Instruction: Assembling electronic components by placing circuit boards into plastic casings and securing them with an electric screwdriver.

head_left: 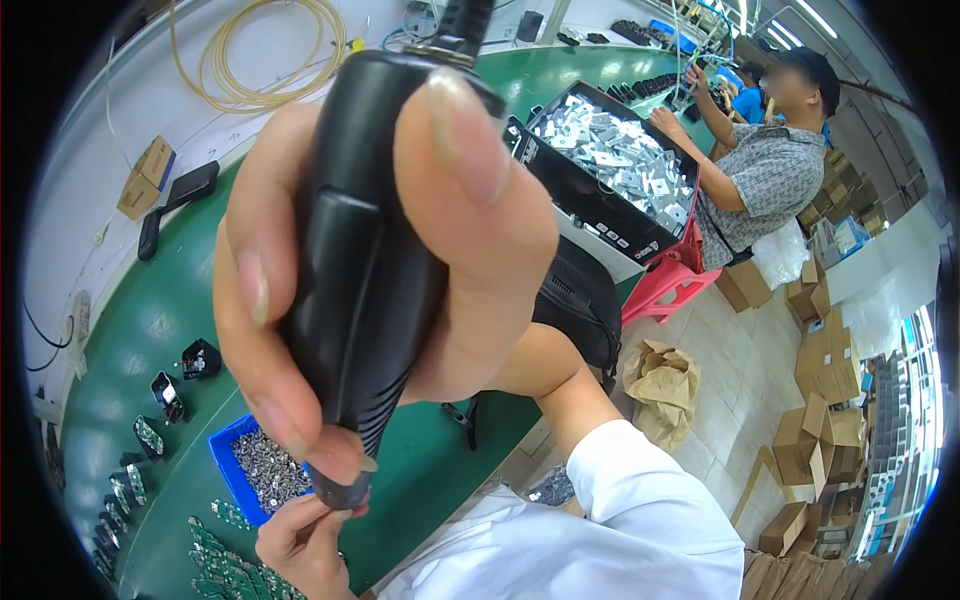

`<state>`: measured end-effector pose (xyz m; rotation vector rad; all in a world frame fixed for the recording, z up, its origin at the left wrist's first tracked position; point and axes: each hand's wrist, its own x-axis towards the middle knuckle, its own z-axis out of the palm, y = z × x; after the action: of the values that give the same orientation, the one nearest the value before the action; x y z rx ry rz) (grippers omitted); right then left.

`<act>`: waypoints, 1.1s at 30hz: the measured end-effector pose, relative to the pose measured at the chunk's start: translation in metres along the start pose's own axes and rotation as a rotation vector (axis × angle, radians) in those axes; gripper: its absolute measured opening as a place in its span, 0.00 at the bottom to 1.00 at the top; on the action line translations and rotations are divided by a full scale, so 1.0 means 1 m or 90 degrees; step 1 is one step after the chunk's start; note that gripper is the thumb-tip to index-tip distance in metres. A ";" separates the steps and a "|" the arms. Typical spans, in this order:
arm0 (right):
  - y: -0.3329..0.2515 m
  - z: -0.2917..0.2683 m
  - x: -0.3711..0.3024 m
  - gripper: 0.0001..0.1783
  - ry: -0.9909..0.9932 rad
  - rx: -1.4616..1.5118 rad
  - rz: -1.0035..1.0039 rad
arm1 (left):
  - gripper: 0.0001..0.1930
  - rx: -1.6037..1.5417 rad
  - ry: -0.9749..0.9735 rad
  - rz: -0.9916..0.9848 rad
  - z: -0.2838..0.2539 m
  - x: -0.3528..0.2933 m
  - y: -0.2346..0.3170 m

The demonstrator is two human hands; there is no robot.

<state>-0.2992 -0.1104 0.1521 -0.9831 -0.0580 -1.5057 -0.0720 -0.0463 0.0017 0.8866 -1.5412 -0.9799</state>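
Observation:
My right hand (pixel 470 240), large and close in view, wraps round a black electric screwdriver (pixel 350 270). The tool hangs nose down, its cord (pixel 465 25) rising from the top and ribs running along the lower grip. At the screwdriver's nose, my left hand (pixel 305 545) has its fingers pinched together; what lies between them is hidden. Just beside the left hand is a blue bin (pixel 230 465) of small metal parts (pixel 270 470). Green circuit boards (pixel 220 560) lie in a heap on the green table near the lower edge.
Small black housings (pixel 200 360) and boards line the table's left side. A carton of metal plates (pixel 620 150) stands at the far right of the table, next to a person in a patterned shirt (pixel 780 180). A red stool (pixel 670 285), paper bag (pixel 660 385) and cardboard boxes (pixel 805 440) occupy the floor.

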 end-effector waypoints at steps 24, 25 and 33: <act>0.002 -0.189 0.073 0.25 0.416 -0.673 -0.316 | 0.05 0.583 -0.164 0.002 -0.015 0.030 -0.020; 0.002 -0.192 0.074 0.25 0.415 -0.656 -0.321 | 0.06 0.551 -0.128 0.009 -0.013 0.030 -0.022; 0.002 -0.206 0.074 0.25 0.400 -0.579 -0.342 | 0.06 0.365 -0.007 -0.114 -0.007 0.028 -0.020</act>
<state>-0.3965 -0.2858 0.0642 -1.1804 0.9512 -2.3590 -0.0688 -0.0806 -0.0057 1.4383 -1.8097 -0.6659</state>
